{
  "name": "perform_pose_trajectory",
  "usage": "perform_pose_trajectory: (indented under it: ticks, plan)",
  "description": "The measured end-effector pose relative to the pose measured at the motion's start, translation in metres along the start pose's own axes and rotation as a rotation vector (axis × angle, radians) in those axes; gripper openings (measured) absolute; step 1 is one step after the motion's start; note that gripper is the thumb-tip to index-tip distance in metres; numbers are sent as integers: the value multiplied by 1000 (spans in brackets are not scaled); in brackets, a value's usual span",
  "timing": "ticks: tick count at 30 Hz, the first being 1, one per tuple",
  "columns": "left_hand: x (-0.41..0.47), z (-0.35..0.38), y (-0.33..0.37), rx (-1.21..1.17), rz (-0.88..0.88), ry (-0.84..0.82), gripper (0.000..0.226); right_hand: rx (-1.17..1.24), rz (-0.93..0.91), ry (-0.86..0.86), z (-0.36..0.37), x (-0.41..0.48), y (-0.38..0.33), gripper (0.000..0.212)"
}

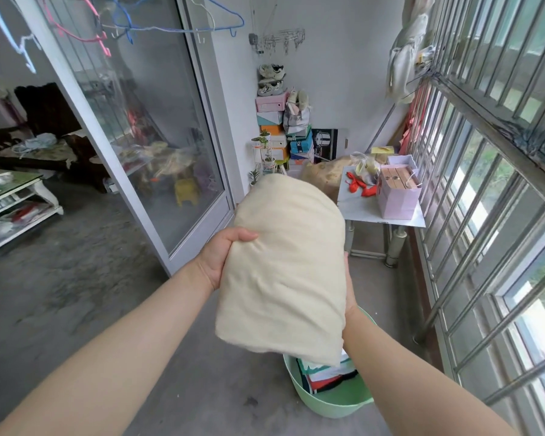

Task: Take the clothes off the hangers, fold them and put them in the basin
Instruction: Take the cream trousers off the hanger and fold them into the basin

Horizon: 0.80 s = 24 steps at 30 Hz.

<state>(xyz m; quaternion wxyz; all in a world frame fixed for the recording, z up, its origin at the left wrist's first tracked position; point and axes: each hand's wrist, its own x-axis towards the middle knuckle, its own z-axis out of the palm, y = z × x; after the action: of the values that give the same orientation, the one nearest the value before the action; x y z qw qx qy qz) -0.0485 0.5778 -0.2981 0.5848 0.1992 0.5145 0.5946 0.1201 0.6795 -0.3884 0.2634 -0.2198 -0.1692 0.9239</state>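
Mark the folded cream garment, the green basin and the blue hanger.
folded cream garment (283, 262): head view, middle of its front face.
green basin (328, 410): head view, outer wall nearest the camera.
blue hanger (186, 29): head view, its bottom bar.

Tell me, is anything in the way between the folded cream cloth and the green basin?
No, nothing visible is. The folded cream cloth, held between the left hand and right hand, hangs in the air above the green basin. Only folded clothes lie inside it, and the cloth could go on top.
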Motion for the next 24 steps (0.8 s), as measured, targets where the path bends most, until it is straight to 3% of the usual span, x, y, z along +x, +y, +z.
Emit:
perform_pose_trajectory:
  ticks: [4,7,11,16,22,24]
  plan:
    - [3,-19,-6,-15,-44,108,30,-6,-24,-7,6,-3,-4,70]
    - [4,-33,-11,48,-107,145,42,-13,-21,-4,11,-7,-2,62]
    - [1,-43,-17,91,-134,159,34,13,17,-31,17,-9,1,54]
    - [-5,-49,-23,14,-54,184,29,0,13,-10,17,-5,7,44]
    - [-11,-53,-35,-138,-62,282,55,115,-140,-48,26,5,8,36]
    - [-7,-47,-39,-210,-39,328,54,149,-191,-23,35,8,6,36]
